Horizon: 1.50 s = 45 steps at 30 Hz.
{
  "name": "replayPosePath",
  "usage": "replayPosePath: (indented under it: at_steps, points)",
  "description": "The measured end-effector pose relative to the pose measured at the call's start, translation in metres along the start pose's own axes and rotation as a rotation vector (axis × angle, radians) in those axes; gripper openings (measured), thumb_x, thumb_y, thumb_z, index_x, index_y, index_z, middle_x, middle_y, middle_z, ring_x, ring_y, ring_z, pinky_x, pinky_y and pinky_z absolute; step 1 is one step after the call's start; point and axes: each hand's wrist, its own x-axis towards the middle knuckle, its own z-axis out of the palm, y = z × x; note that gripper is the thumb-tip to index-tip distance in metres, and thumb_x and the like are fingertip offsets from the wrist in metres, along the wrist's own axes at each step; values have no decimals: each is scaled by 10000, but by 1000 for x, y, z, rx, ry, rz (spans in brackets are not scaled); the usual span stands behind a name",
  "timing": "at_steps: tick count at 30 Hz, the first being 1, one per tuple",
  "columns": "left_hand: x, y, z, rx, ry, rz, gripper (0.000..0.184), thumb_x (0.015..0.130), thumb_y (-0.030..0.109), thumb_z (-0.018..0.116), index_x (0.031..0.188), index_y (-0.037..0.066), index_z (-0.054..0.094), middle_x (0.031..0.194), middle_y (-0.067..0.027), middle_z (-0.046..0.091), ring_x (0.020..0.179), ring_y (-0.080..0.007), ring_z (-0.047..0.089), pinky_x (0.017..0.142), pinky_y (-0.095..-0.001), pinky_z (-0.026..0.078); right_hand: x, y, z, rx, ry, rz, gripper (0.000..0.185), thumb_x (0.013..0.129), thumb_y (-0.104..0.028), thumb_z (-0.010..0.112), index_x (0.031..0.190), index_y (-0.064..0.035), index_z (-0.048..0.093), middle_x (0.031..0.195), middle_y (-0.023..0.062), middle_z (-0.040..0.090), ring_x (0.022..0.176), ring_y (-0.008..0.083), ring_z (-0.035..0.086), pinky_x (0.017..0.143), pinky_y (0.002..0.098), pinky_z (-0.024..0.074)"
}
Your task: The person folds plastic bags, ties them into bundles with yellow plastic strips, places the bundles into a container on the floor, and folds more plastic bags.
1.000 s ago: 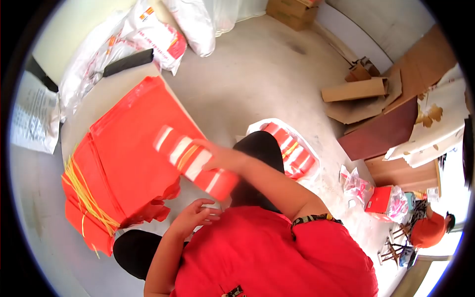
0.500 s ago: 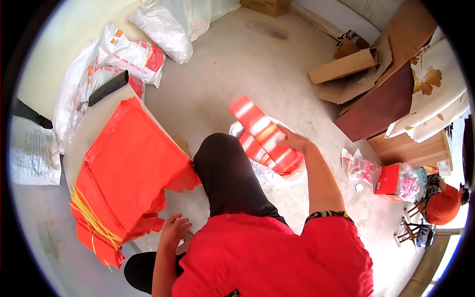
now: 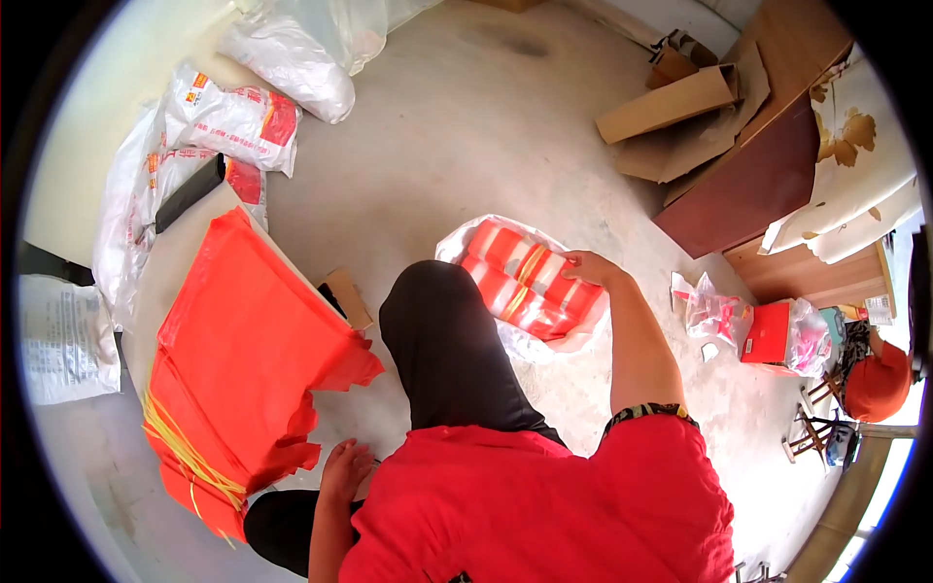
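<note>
- Head view, and I'm looking down on two bare hands: the right hand (image 3: 591, 269) is at the centre of the frame, reaching into a white plastic bag (image 3: 530, 350) on the floor (image 3: 418, 165).
- Right grip: closed around the near end of the upper bundle (image 3: 503, 245), red with white stripes; the underside is hidden, so I can't tell how far the fingers wrap.
- That upper bundle lies inside the bag, right against the lower bundle (image 3: 483, 282), the two roughly side by side, likely so they nest snugly. Yellow ties (image 3: 530, 262) cross their middles, I'd judge to keep the layers rolled tight.
- The bag sits open just beyond the bent knee (image 3: 428, 321), an easy spot for that outstretched arm, I'd say.
- Left grip: loosely curled, nothing visible in it; the left hand (image 3: 345, 469) hangs low by the lap, lower left of centre, near the red sheets (image 3: 248, 340).
- Those sheets drape over the counter (image 3: 194, 228) at left, their ragged edge towards the wearer, yellow strands (image 3: 190, 455) across the lower end, probably laid there to be handy.
- A black roll (image 3: 191, 192) rests at the counter's far end, beside printed sacks (image 3: 228, 121).
</note>
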Motion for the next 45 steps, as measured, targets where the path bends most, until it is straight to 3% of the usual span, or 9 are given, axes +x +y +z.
replayPosePath:
  at_steps: [5, 13, 16, 23, 28, 34, 37, 43, 45]
  points:
    - [4, -1, 5, 40, 19, 35, 397, 1095, 247, 530, 1437, 57, 463, 1246, -133, 651, 1078, -283, 674, 862, -368, 554, -5, -4, 43, -431, 524, -142, 550, 913, -210, 745, 1433, -96, 609, 1378, 155, 651, 1290, 330, 607, 1121, 408, 478]
    - [5, -26, -26, -10, 85, -7, 417, 1095, 260, 533, 1448, 48, 463, 1199, -119, 670, 1048, -250, 680, 847, -360, 551, -28, 7, 127, -789, 410, -6, 867, 953, -477, 675, 1676, -277, 241, 1761, 142, 84, 1624, 381, 51, 1287, 595, 125]
    - [-4, -17, -25, 49, 113, 23, 415, 1094, 255, 530, 1441, 37, 464, 1169, -112, 675, 1030, -238, 678, 833, -357, 549, -11, 17, 107, -706, 293, -29, 920, 947, -510, 676, 1687, -228, 206, 1761, 161, 70, 1624, 390, 37, 1277, 621, 109]
    - [-56, 10, -74, 744, 161, 503, 342, 1047, 219, 610, 1307, -3, 635, 1198, -151, 732, 1083, -264, 708, 931, -380, 548, 32, 45, 84, -472, 510, -207, 641, 1008, -325, 649, 1541, -22, 464, 1590, 234, 458, 1477, 376, 430, 1239, 432, 323]
    - [-153, 58, -100, 1333, 810, 453, 342, 951, 263, 680, 1227, 64, 718, 1191, -176, 728, 1114, -376, 679, 961, -471, 535, 13, -30, 98, -136, 487, -454, 513, 1102, -275, 510, 1542, -17, 460, 1539, 233, 519, 1445, 384, 477, 1201, 425, 373]
    - [-163, 60, -146, 1545, 711, -119, 620, 826, 599, 695, 1175, 90, 749, 1146, -145, 751, 1105, -350, 693, 918, -472, 563, -43, -183, 138, 215, 264, -714, 488, 1121, -195, 470, 1559, 15, 423, 1513, 160, 556, 1384, 263, 543, 1169, 381, 415]
    - [-127, 26, -181, 1551, 748, -184, 680, 835, 680, 664, 1235, 137, 749, 1227, -81, 749, 1190, -299, 680, 997, -447, 538, -62, -226, 169, -97, 212, -866, 478, 1076, -138, 550, 1529, -9, 470, 1445, 193, 595, 1344, 311, 570, 1141, 397, 436]
    - [-76, 6, -218, 1418, 378, -484, 877, 793, 805, 648, 1378, 153, 695, 1400, -83, 680, 1308, -268, 628, 1065, -409, 502, -77, -255, 230, -881, 170, -1057, 514, 941, -224, 717, 1400, -36, 581, 1305, 165, 667, 1242, 378, 586, 1125, 485, 416]
    - [-58, -12, -231, 1381, 292, -576, 972, 740, 843, 680, 1413, 141, 668, 1440, -97, 652, 1354, -262, 597, 1100, -400, 477, -72, -252, 230, -737, 161, -952, 490, 943, -212, 715, 1384, -33, 596, 1283, 154, 682, 1229, 378, 593, 1106, 484, 432]
